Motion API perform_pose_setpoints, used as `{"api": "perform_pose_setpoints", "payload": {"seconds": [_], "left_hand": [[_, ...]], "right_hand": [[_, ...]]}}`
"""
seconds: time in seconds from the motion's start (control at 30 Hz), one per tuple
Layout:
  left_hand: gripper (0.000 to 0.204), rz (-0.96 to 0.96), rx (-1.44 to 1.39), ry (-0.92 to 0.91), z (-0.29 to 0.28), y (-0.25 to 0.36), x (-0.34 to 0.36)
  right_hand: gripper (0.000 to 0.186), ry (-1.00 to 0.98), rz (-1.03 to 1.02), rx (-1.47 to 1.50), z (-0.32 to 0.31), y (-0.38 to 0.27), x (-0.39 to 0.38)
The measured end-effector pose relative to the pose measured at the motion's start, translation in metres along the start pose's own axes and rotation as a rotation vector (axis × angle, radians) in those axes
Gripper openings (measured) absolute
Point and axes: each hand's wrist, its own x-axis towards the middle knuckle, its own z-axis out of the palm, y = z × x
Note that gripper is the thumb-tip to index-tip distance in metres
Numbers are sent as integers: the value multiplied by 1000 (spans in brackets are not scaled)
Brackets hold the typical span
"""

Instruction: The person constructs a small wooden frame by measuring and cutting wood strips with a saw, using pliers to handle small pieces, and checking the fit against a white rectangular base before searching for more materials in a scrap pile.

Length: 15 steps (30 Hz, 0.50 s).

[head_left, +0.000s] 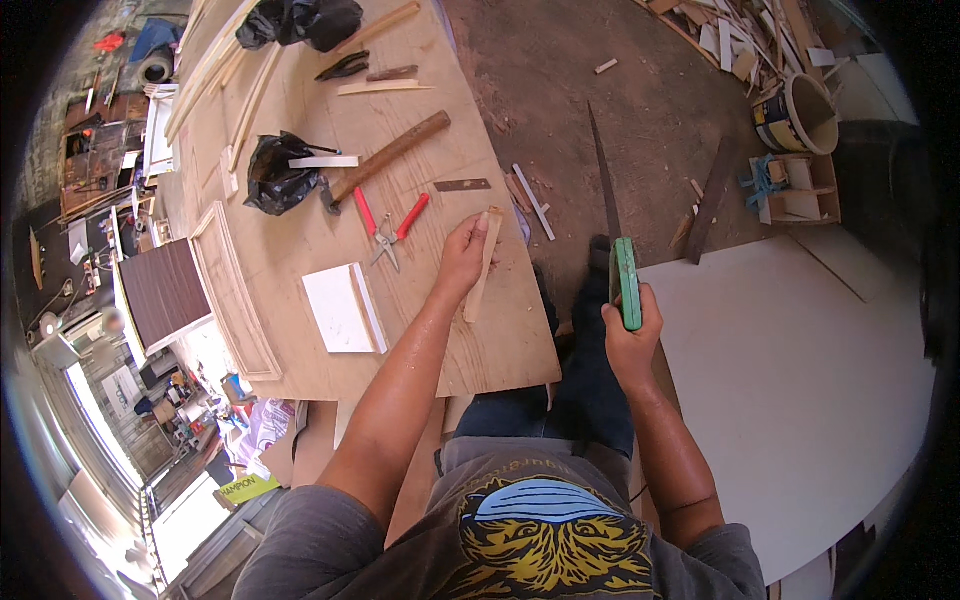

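Observation:
My left hand (463, 255) is closed around a thin strip of wood (484, 272) at the right edge of the wooden table (450, 355). A handsaw with a green handle (625, 285) is gripped in my right hand (635, 335), off the table's right side. Its dark narrow blade (605, 170) points away from me and touches nothing. Left of my left hand lie red-handled snips (385, 240), their jaws toward me. A wooden-handled hammer (395, 155) and a short flat metal strip (463, 185) lie beyond. Nearer my left forearm is a white block of board (342, 310).
Black plastic bags (280, 175), pliers (343, 66) and wood strips (255, 105) lie on the table. At right, a large white panel (790, 370) lies low, with a bucket (795, 115) and scrap wood (740, 35) beyond. A framed panel (235, 290) stands at the table's left edge.

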Motion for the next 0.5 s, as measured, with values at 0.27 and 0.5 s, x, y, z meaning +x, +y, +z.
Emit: {"api": "perform_pose_setpoints", "payload": {"seconds": [0.27,0.5], "left_hand": [[52,-64,-45,40,-12,3,-11],[51,27,-21,191,-21,-5,-19]], "right_hand": [[17,-67,-48,-31,10,-17,-4],[16,-117,-116,-154,18,-27,-15]]}}
